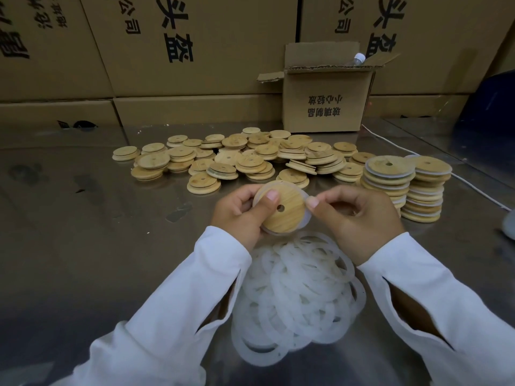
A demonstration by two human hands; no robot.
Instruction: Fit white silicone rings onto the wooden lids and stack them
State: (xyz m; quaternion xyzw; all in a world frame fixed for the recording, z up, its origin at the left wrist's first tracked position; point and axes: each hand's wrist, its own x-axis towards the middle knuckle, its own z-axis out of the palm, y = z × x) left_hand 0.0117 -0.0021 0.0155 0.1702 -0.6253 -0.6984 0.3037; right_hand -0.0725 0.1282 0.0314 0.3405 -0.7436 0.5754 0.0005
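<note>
So my left grip (239, 215) is curled round the lid (284, 211) mid-frame, thumb flat across its face, held just above the surface (111, 246). My right grip (359, 218) pinches the ring (307, 217) at the lid's right edge, so the unseated bit faces that side, I think; the far rim's hard to read. The stacks (387, 176) sit right of centre, nearer my right grip.
</note>
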